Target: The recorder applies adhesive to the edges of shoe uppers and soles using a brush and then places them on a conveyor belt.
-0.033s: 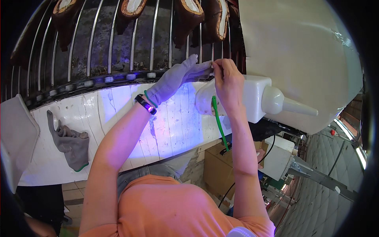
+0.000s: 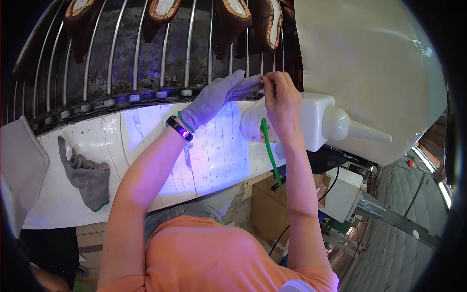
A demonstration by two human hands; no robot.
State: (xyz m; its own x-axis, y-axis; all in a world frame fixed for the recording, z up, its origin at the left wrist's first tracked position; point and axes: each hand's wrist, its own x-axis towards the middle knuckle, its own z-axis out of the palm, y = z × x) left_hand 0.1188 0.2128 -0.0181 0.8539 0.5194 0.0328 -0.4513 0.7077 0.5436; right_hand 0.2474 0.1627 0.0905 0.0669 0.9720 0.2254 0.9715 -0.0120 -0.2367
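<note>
My left hand (image 2: 216,97) wears a grey work glove with a green cuff, its fingers stretched out to the right above the white worktop. My bare right hand (image 2: 282,95) is closed in a pinch at the tip of a gloved left finger; the exact contact is partly hidden. Below my right hand lies a green stick-like piece (image 2: 271,151), its upper end against a stained whitish container (image 2: 251,124). Just right of that hand is a white bottle (image 2: 314,119) with a long nozzle, lying on its side. A second grey glove (image 2: 87,175) rests crumpled at the left.
Beyond the white worktop (image 2: 112,146) runs a rack of metal bars (image 2: 187,48) carrying brown shoe parts (image 2: 233,22) with pale undersides. A large cream panel (image 2: 360,58) stands at the right. A cardboard box (image 2: 267,207) sits below the worktop, and a pale tray-like piece (image 2: 24,160) at far left.
The raised gloved finger of my left hand has dipped very slightly. The pinch of my right hand stays in the same place.
</note>
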